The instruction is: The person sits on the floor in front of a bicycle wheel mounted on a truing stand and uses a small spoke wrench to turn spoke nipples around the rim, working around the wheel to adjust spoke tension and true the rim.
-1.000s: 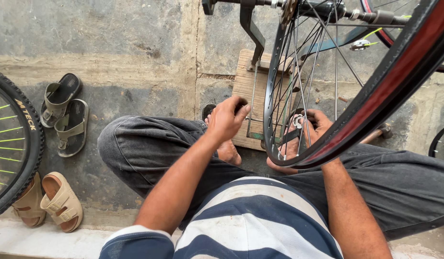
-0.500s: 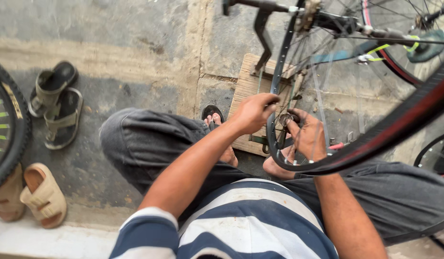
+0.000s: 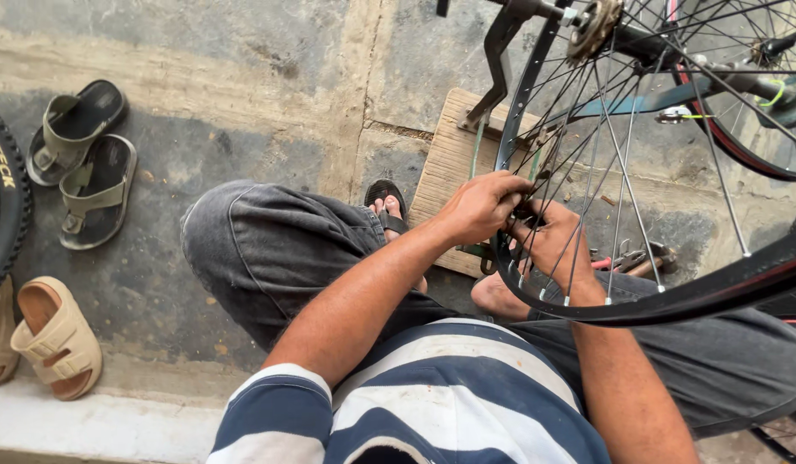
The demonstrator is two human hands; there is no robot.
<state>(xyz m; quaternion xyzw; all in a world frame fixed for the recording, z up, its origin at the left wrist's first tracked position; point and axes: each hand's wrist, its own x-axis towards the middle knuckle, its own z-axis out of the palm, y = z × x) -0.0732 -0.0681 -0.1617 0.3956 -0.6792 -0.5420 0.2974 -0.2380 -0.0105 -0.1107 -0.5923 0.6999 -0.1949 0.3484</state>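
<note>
Both hands met at a black metal wheel rim (image 3: 535,296) over a wooden board (image 3: 450,163): left hand (image 3: 484,206) curled, pinching thin steel spokes (image 3: 587,172); right hand (image 3: 557,245) half-closed, perhaps gripping one.

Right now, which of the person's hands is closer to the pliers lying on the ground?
Right. The right hand works at the wheel rim just beside the pliers; the left hand sits further off, on the other side.

Far left of the grip lie two green sandals (image 3: 82,163) on the floor. Nearer the edge sit tan sandals (image 3: 54,337). A wooden board (image 3: 454,163) lies just behind.
</note>
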